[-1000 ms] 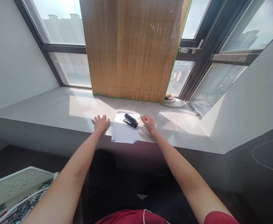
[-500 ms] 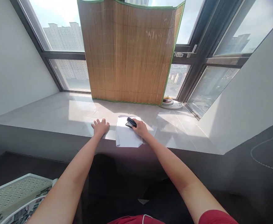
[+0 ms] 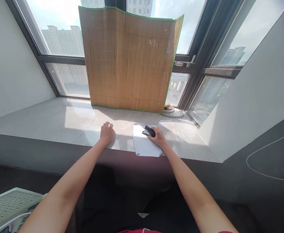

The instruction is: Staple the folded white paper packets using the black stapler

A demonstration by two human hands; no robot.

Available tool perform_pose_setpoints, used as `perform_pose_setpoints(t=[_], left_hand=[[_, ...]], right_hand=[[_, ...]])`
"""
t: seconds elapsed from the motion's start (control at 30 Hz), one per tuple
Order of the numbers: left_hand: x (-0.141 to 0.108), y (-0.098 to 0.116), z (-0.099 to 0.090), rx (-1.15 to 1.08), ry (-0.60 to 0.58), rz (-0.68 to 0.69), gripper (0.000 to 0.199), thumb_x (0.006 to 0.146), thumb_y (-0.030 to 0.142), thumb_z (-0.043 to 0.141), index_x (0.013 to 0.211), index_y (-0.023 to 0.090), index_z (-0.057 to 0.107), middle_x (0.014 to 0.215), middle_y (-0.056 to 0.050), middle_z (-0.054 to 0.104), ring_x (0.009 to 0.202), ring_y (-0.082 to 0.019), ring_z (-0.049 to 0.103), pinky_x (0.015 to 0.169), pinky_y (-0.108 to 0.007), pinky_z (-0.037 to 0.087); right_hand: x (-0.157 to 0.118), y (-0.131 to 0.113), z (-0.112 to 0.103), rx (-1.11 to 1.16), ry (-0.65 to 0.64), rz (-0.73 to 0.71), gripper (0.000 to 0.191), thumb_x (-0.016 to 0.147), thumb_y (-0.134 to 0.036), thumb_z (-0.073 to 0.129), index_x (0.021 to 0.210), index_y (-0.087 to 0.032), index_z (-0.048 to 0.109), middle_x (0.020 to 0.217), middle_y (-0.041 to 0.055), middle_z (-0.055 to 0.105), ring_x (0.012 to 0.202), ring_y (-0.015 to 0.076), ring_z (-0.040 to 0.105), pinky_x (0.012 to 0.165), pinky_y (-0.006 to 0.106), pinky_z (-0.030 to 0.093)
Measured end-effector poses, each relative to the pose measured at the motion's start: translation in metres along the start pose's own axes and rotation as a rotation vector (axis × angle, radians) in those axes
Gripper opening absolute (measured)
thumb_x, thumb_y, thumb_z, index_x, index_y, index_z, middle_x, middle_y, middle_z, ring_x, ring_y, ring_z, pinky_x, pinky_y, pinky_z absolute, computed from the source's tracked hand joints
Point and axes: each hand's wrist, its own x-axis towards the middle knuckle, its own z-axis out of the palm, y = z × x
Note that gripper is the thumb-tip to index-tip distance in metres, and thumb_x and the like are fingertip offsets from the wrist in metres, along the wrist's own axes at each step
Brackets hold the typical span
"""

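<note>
A black stapler [image 3: 149, 131] is in my right hand [image 3: 158, 136], held over white paper sheets [image 3: 145, 147] that lie at the front edge of the windowsill [image 3: 122, 142]. My fingers wrap the stapler's right end, and its jaws point left. To the left of the paper, my left hand [image 3: 107, 132] rests on the sill with its fingers curled; whether anything is under them is hidden.
A bamboo mat [image 3: 132, 61] with green edging stands against the window behind the sill. Stacked plates [image 3: 169, 110] sit by its lower right corner. A pale perforated basket [image 3: 10, 205] stands low at the left.
The paper and the stapler in my right hand have shifted right relative to the sill. My left hand has drawn its spread fingers in. The whole view has also shifted slightly.
</note>
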Motion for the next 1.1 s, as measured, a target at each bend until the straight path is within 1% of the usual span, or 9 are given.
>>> perform_pose_setpoints(t=[0.07, 0.13, 0.27, 0.53, 0.63, 0.7, 0.8, 0.97, 1.1], left_hand=[[-0.002, 0.041, 0.006, -0.171, -0.022, 0.196, 0.044, 0.102, 0.018, 0.037, 0.131, 0.017, 0.069, 0.144, -0.017, 0.061, 0.135, -0.030, 0.058, 0.116, -0.045, 0.048], [-0.007, 0.080, 0.017, -0.271, -0.066, 0.415, 0.041, 0.106, 0.029, 0.043, 0.138, 0.021, 0.066, 0.144, -0.014, 0.063, 0.133, -0.030, 0.059, 0.116, -0.046, 0.048], [-0.014, 0.119, 0.041, -0.216, -0.187, 0.539, 0.038, 0.101, 0.044, 0.060, 0.133, 0.025, 0.069, 0.152, -0.011, 0.063, 0.144, -0.033, 0.055, 0.122, -0.051, 0.041], [-0.008, 0.114, 0.048, -0.263, -0.264, 0.498, 0.047, 0.100, 0.049, 0.061, 0.142, 0.030, 0.069, 0.165, -0.009, 0.055, 0.155, -0.031, 0.047, 0.130, -0.054, 0.031], [-0.006, 0.114, 0.048, -0.279, -0.303, 0.479, 0.047, 0.100, 0.050, 0.062, 0.143, 0.032, 0.069, 0.166, -0.006, 0.054, 0.156, -0.031, 0.045, 0.133, -0.055, 0.027], [-0.005, 0.114, 0.049, -0.296, -0.313, 0.473, 0.047, 0.099, 0.052, 0.063, 0.142, 0.034, 0.069, 0.166, -0.004, 0.054, 0.156, -0.031, 0.046, 0.134, -0.055, 0.026], [-0.003, 0.112, 0.051, -0.312, -0.305, 0.472, 0.046, 0.098, 0.052, 0.065, 0.140, 0.033, 0.071, 0.165, -0.004, 0.056, 0.154, -0.031, 0.049, 0.133, -0.054, 0.027], [-0.002, 0.111, 0.051, -0.350, -0.282, 0.475, 0.042, 0.095, 0.051, 0.070, 0.133, 0.031, 0.073, 0.160, -0.004, 0.061, 0.150, -0.030, 0.053, 0.131, -0.052, 0.032], [0.000, 0.109, 0.051, -0.432, -0.286, 0.446, 0.039, 0.091, 0.048, 0.076, 0.125, 0.030, 0.075, 0.154, -0.004, 0.065, 0.150, -0.030, 0.054, 0.130, -0.050, 0.036]], right_hand=[[0.000, -0.002, 0.000, -0.008, 0.024, -0.022, 0.045, 0.086, -0.030, 0.076, 0.130, -0.020, 0.068, 0.131, 0.0134, 0.074, 0.124, 0.0297, 0.067, 0.109, 0.043, 0.051], [-0.001, -0.001, -0.002, -0.026, 0.045, -0.031, 0.037, 0.089, -0.027, 0.070, 0.126, -0.021, 0.069, 0.127, 0.0125, 0.075, 0.122, 0.0293, 0.067, 0.107, 0.042, 0.052], [-0.002, 0.002, -0.003, -0.018, 0.086, -0.050, 0.037, 0.090, -0.024, 0.068, 0.127, -0.022, 0.069, 0.126, 0.0117, 0.075, 0.122, 0.0290, 0.067, 0.108, 0.042, 0.052], [0.000, 0.003, 0.000, 0.081, 0.026, -0.103, 0.036, 0.090, -0.024, 0.067, 0.126, -0.022, 0.071, 0.122, 0.0105, 0.075, 0.116, 0.0283, 0.067, 0.105, 0.042, 0.053], [-0.001, 0.000, -0.005, 0.106, 0.094, -0.107, 0.031, 0.094, -0.032, 0.067, 0.123, -0.023, 0.073, 0.120, 0.0104, 0.076, 0.116, 0.0281, 0.066, 0.103, 0.041, 0.053], [-0.003, 0.000, -0.010, 0.073, 0.252, -0.016, 0.028, 0.101, -0.038, 0.056, 0.108, -0.022, 0.078, 0.108, 0.0105, 0.076, 0.108, 0.0274, 0.066, 0.099, 0.040, 0.054], [-0.007, 0.004, -0.017, 0.008, 0.434, 0.187, 0.051, 0.106, -0.037, 0.037, 0.080, -0.021, 0.077, 0.076, 0.0077, 0.066, 0.083, 0.0244, 0.065, 0.081, 0.035, 0.053], [-0.009, 0.009, -0.019, 0.020, 0.398, 0.229, 0.050, 0.100, -0.033, 0.038, 0.062, -0.021, 0.069, 0.057, 0.0022, 0.050, 0.063, 0.0197, 0.055, 0.064, 0.029, 0.042], [-0.007, 0.008, -0.016, 0.004, 0.373, 0.231, 0.050, 0.096, -0.031, 0.045, 0.047, -0.023, 0.046, 0.053, -0.0013, 0.036, 0.056, 0.0137, 0.036, 0.059, 0.028, 0.032]])
